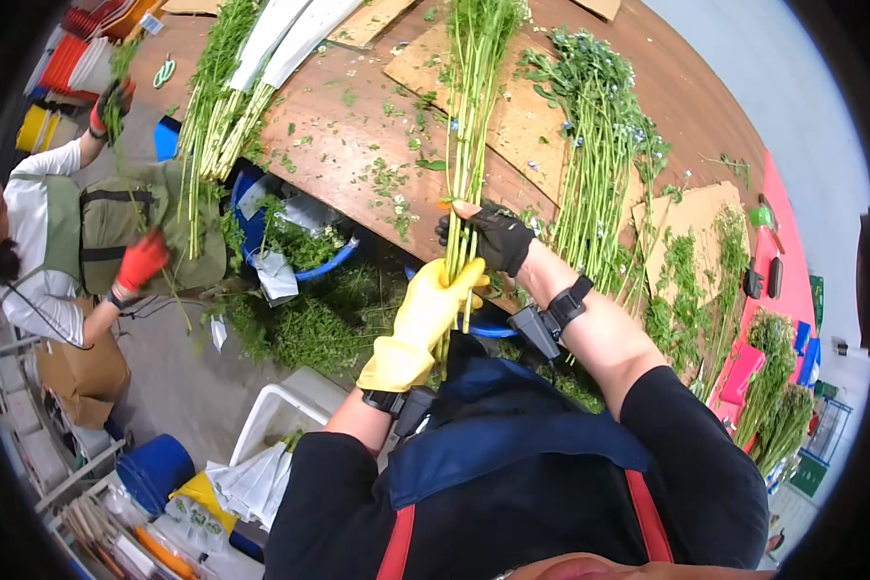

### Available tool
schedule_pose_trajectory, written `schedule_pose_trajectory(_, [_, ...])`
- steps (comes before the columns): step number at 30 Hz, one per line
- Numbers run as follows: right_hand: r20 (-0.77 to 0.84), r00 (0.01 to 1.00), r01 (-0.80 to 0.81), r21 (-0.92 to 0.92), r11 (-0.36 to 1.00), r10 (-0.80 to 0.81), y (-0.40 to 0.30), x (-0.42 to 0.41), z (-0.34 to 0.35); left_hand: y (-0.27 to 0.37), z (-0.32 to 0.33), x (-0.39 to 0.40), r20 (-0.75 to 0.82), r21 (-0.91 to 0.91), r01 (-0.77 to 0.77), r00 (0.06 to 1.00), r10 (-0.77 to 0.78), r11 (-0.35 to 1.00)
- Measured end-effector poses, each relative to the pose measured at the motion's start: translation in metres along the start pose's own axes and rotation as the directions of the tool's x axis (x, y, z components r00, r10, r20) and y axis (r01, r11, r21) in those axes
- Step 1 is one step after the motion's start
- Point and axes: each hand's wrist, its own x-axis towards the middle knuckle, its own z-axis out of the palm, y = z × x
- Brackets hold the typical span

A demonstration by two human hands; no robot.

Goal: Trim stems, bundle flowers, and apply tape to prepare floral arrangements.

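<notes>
My left hand (435,301), in a yellow rubber glove, is closed around the lower stems of a bunch of green cut stems (466,156). Just above it, my right hand (491,235), in a black glove with a bare thumb tip, grips the same stems. The leafy tops point away from me over the table. To the right lies a pile of blue-flowered stems (594,145). Left on the table, white paper sleeves (283,36) wrap bunches beside loose green stems (206,94).
A co-worker (36,239) with red gloves handles stems at the left. Blue tubs (326,267) of cuttings stand below the brown table (319,138). Green-handled scissors (164,71) lie near its far-left edge. A white container (261,417) stands behind my left arm.
</notes>
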Motion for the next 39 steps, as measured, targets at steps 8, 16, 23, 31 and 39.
schedule_pose_trajectory(8, [-0.407,0.882,0.129,-0.277,0.952,-0.238,0.005,-0.042,-0.030,-0.017,-0.027,0.018,-0.012,-0.239,0.036,0.999,-0.040,0.970])
schedule_pose_trajectory(16, [-0.352,0.583,0.275,-0.762,0.586,-0.732,-0.001,-0.070,0.006,-0.020,0.037,0.026,0.040,-0.236,-0.123,0.990,0.136,0.964])
schedule_pose_trajectory(23, [-0.126,0.413,0.381,-0.875,0.297,-0.902,-0.017,-0.117,0.014,-0.016,0.078,0.033,0.033,-0.099,-0.493,0.866,0.498,0.864])
schedule_pose_trajectory(31, [-0.334,0.266,0.230,-0.889,0.396,-0.904,-0.036,-0.185,-0.049,-0.017,0.166,0.040,0.350,0.023,-0.456,0.837,0.420,0.890])
schedule_pose_trajectory(39, [-0.270,-0.064,0.260,-0.934,0.245,-0.961,-0.028,-0.334,-0.124,-0.040,0.302,0.009,0.792,0.055,-0.294,0.594,0.138,0.954])
